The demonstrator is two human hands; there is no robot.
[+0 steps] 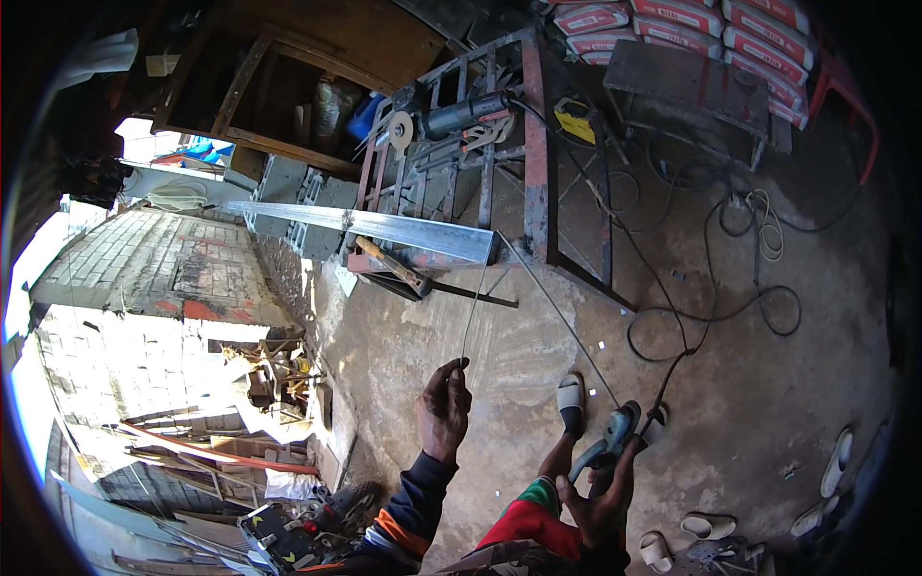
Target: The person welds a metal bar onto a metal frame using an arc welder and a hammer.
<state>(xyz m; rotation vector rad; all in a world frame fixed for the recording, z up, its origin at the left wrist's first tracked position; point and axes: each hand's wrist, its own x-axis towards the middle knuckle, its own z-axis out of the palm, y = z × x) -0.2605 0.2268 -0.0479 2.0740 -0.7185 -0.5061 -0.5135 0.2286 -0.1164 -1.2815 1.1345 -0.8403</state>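
Note:
My left hand (445, 413) pinches a thin metal rod (472, 312), whose far end reaches the near end of a silvery metal bar (423, 233). Closed around a green welding electrode holder (612, 440) is my right hand (600, 504). From that holder a long welding rod (557, 312) slants up and left; its tip appears to meet the corner of the bar's end, though contact is too fine to tell. The bar lies across the edge of a rusty metal frame stand (538, 163). Beside it rests a hammer (396, 267) with a wooden handle.
An angle grinder (466, 115) lies on the stand. Black cables (711, 288) loop over the concrete floor at right, one running to the holder. A low bench (687, 86) stands before stacked red-and-white sacks (677, 24). Sandals (709, 525) lie at lower right.

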